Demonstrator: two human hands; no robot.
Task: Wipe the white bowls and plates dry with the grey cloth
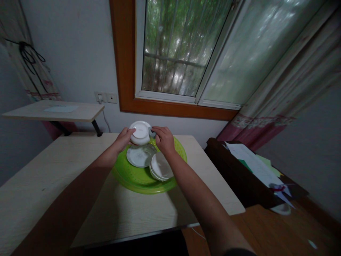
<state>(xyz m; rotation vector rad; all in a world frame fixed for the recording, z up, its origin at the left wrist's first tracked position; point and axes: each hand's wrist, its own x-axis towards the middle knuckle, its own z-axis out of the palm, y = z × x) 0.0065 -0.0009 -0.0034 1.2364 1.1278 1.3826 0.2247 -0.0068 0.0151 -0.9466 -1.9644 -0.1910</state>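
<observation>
White bowl [141,133], pinched by the left hand [124,138] near the frame's centre; the right hand [163,138] pinches a grey cloth [152,132] beside it.

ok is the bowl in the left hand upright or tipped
Tipped: the white bowl in the left hand shows its underside, the round foot ring turned towards the camera.

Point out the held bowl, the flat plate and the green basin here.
Held bowl [141,131]: head view, on the middle of its upturned base.
Flat plate [139,156]: head view, on its upper face, near the middle.
Green basin [137,180]: head view, on its bare inside, near the front.
</observation>
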